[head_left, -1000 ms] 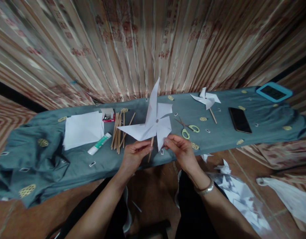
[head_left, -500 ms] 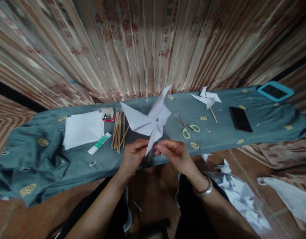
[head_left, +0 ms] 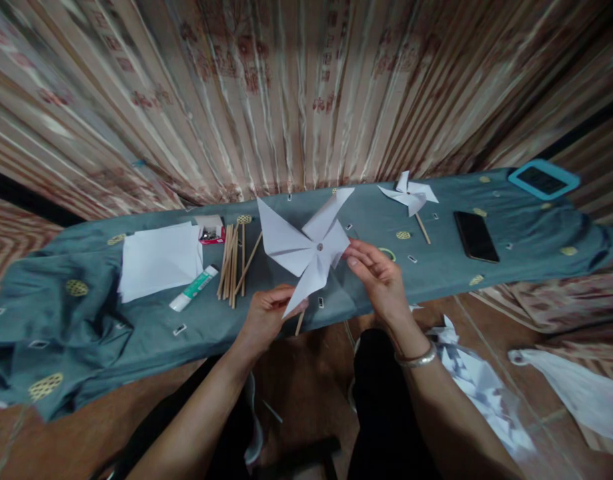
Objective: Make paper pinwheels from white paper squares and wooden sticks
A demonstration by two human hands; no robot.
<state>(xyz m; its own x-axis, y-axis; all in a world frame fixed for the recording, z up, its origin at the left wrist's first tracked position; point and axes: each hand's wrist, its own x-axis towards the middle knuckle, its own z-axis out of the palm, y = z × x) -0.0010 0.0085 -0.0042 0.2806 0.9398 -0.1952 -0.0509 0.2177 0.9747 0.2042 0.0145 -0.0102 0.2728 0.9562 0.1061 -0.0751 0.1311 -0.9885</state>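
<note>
A white paper pinwheel (head_left: pixel 306 250) pinned on a thin wooden stick is held up over the near edge of a bench covered in grey-green cloth (head_left: pixel 86 320). My left hand (head_left: pixel 267 315) grips the stick just under the lower blade. My right hand (head_left: pixel 376 273), with a metal bangle on the wrist, pinches the tip of the right blade. The scissors with pale green handles (head_left: pixel 386 253) lie behind my right hand, mostly hidden.
On the cloth lie a stack of white paper (head_left: pixel 159 260), a glue tube (head_left: pixel 194 289), several wooden sticks (head_left: pixel 232 263), a small red box (head_left: pixel 211 231), a finished pinwheel (head_left: pixel 409 195), a black phone (head_left: pixel 475 236) and a blue-framed tablet (head_left: pixel 543 179). Paper scraps (head_left: pixel 481 393) litter the floor.
The pinwheel's blades have turned. My right hand has moved up and right from the lower blade to the right blade. My left hand stays on the stick.
</note>
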